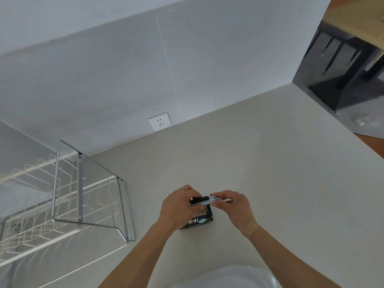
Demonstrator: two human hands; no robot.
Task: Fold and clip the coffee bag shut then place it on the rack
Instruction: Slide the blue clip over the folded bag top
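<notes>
A small black coffee bag (200, 219) with white lettering stands on the pale counter (270, 173) in front of me. My left hand (178, 206) grips the bag's folded top from the left. My right hand (233, 206) pinches a light blue clip (208, 199) that lies along the folded top edge. Both hands meet over the bag, and its upper part is hidden by my fingers. The metal wire rack (87, 194) stands on the counter to the left of the bag.
A white wall socket (159, 121) sits on the wall behind the counter. The counter's right edge drops to a floor with dark furniture legs (342, 65). A white rounded object (228, 277) lies at the bottom of the view.
</notes>
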